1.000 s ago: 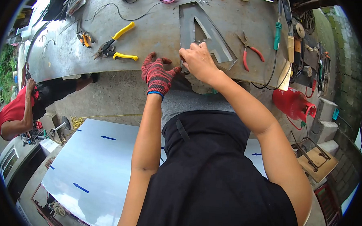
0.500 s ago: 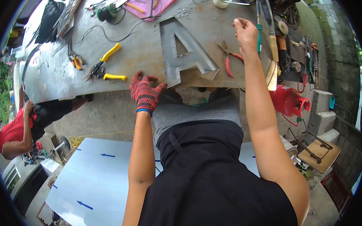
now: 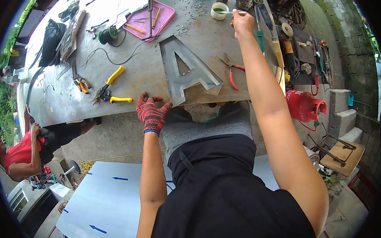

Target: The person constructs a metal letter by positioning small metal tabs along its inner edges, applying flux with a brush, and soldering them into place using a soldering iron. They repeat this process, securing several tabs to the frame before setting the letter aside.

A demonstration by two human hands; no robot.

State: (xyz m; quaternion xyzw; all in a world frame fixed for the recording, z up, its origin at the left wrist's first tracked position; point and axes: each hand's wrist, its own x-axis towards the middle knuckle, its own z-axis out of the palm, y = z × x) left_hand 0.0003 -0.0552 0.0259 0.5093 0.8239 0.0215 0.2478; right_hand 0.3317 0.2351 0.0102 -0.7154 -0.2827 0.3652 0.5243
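Observation:
My left hand (image 3: 152,112), in a red and black knitted glove, rests at the table's near edge with fingers spread. Its thumb is at the lower left corner of a grey sheet-metal letter A (image 3: 170,72), which lies flat with raised edges. At the far side my bare right hand (image 3: 243,23) pinches a thin white stick (image 3: 230,12). The stick's other end reaches into a small white cup (image 3: 219,14) with green contents; its tip is hidden. Red-handled pliers (image 3: 232,75) lie between the letter and my right forearm.
Yellow-handled snips (image 3: 111,86) and orange-handled pliers (image 3: 80,84) lie left on the metal table (image 3: 133,74). A pink tray (image 3: 166,16) holds tools. A red gas cylinder (image 3: 301,103) stands right. A person in red (image 3: 23,151) is at the left.
My right hand has reached farther forward and left to the cup and has taken hold of the white stick. My left hand stays by the letter. The whole view has shifted slightly.

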